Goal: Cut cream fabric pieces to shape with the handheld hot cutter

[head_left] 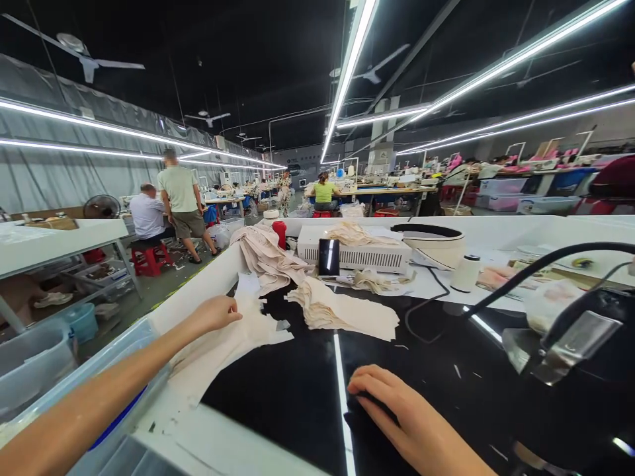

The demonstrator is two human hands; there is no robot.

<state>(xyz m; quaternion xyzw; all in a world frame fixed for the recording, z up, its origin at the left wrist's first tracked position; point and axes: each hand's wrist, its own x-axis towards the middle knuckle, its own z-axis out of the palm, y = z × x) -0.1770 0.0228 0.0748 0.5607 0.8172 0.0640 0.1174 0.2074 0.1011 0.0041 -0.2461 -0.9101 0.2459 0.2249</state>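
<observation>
My left hand (217, 315) is at the left side of the work table, its fingers curled in a pinch at a pile of cream fabric pieces (223, 354). The pinched edge is partly hidden by the fingers. Over the glossy black tabletop (278, 396) my right hand (391, 406) hovers or rests, I cannot tell which; its fingers are stretched out, the thumb apart, with nothing in them. Ahead of both hands lies a stack of cream cut fabric pieces (347, 316). A beige heap of cloth (268, 258) sits behind the left pile.
A white vented box (357, 254) stands at the back, with a phone (329, 256) leaning before it. Right of it are a thread spool (465, 274), a round cream container (429, 244) and a dark machine with a black cable (550, 264). Co-workers (181, 198) are beyond the left edge.
</observation>
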